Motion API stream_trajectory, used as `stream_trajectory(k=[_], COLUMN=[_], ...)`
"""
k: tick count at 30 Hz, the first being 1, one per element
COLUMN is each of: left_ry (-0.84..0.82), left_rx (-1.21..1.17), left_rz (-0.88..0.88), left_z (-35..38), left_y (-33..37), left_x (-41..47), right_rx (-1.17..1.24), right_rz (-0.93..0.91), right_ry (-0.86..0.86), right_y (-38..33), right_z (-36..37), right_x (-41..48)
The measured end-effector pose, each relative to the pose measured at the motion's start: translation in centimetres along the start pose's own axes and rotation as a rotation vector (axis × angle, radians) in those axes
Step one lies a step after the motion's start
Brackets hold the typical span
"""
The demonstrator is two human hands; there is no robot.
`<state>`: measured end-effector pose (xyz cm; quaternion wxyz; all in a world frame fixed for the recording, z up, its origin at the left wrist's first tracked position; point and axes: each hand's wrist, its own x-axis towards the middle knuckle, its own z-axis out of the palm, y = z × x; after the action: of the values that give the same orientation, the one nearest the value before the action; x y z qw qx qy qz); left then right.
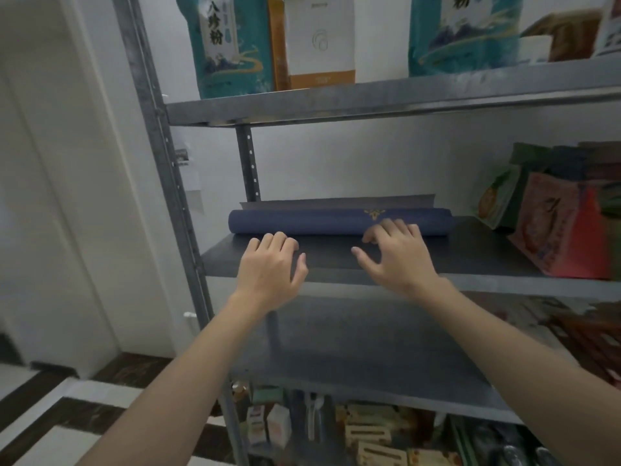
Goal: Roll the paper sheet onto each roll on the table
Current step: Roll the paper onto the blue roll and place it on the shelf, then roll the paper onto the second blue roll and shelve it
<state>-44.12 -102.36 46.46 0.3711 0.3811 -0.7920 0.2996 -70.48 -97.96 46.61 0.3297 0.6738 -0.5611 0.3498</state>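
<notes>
Blue paper roll (322, 223) is sitting mid-frame on the middle shelf (484, 252). Of the two hands, the right hand (400, 255) is spread out with its fingertips on the roll. The left hand (268, 265) is loosely curled just in front, gripping nothing.

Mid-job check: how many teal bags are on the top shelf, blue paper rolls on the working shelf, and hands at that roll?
Teal bags: 2
Blue paper roll: 1
Hands: 2, left hand and right hand
Total: 5
</notes>
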Motion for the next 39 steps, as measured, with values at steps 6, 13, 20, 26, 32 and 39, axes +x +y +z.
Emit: stream_trajectory(k=[6, 13, 20, 26, 32, 39], left_ry=[-0.015, -0.117, -0.172, -0.202, -0.199, -0.254], left_rx=[0.041, 0.061, 0.073, 0.171, 0.374, 0.55], left_rz=[-0.039, -0.1, -0.162, -0.235, -0.351, -0.585], left_z=[-5.6, -12.6, -22.3, -31.5, -41.7, -52.4], left_y=[-0.1, -2.1, -4.7, -7.9, -10.5, -9.6], left_x=[-2.8, -8.6, -17.1, -24.2, -29.9, -36.1], right_rx=[0.054, 0.112, 0.174, 0.307, 0.47, 0.684], right_rz=[-0.01, -0.035, -0.055, -0.138, -0.235, -0.379], right_ry=[0.0, -0.009, -0.137, -0.191, -0.161, -0.191], right_y=[-3.7, -10.6, -21.2, -31.0, -40.9, -50.7], right_z=[-3.0, -6.3, -10.8, -14.0, -16.8, -20.0], right_x=[-1.1, -3.2, -6.6, -7.8, -7.4, -8.6])
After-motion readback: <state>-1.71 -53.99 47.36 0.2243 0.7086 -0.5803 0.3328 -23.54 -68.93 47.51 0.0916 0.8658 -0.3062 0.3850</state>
